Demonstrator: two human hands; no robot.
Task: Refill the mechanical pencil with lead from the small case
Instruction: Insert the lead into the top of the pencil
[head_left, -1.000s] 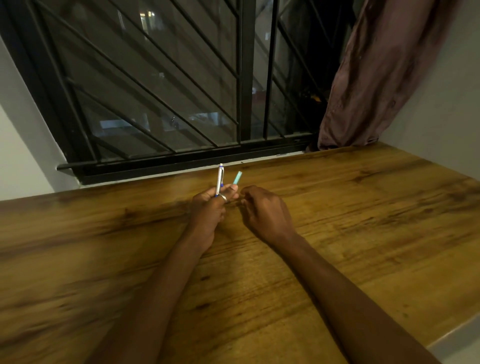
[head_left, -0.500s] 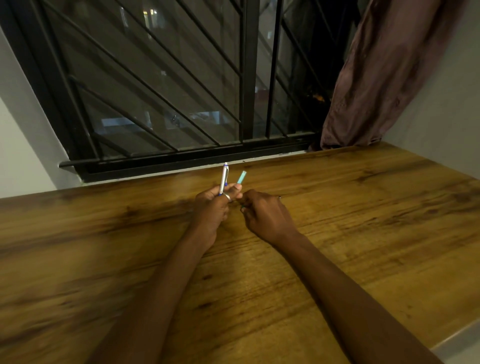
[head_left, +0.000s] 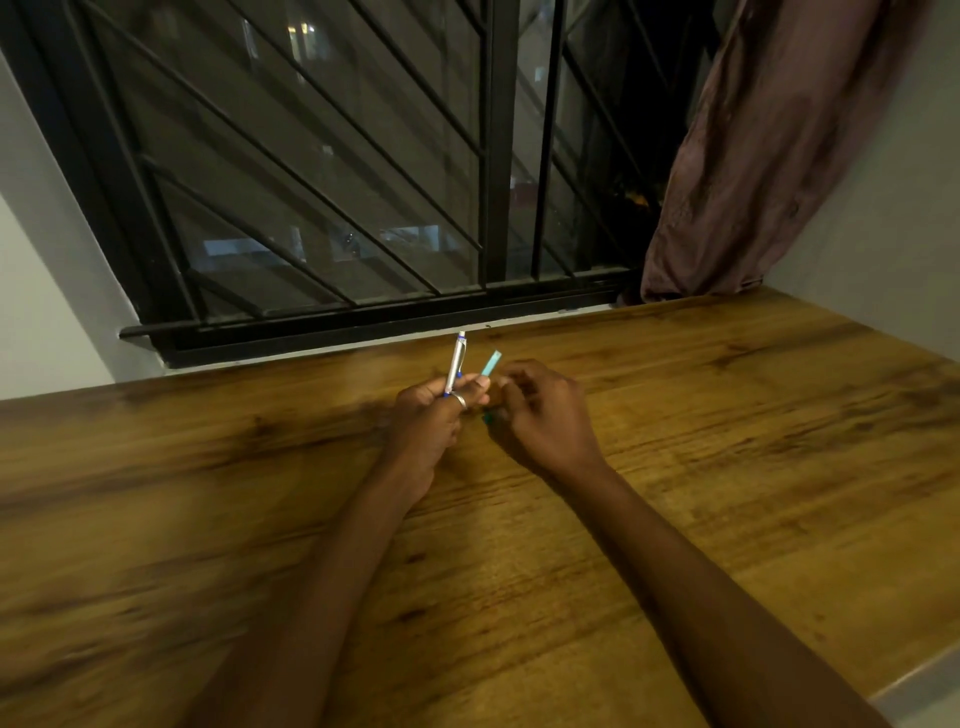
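The mechanical pencil (head_left: 456, 362) stands nearly upright above the far middle of the bench (head_left: 727, 441), its silver barrel tilted slightly right and its upper end pointing toward the window (head_left: 322, 171). The left hand (head_left: 428, 415) is closed around its lower part, a ring showing on one finger. Just right of the pencil, a small teal lead case (head_left: 491, 362) sticks up at a slant — the left thumb appears to press it at its base, and a bit of teal shows lower down between the two hands. The right hand (head_left: 545, 415) sits just beside the left with fingers curled in toward the case; whether it grips anything cannot be told. Both forearms reach in over the wood-grain surface. A brown curtain (head_left: 769, 156) hangs at the window's right.
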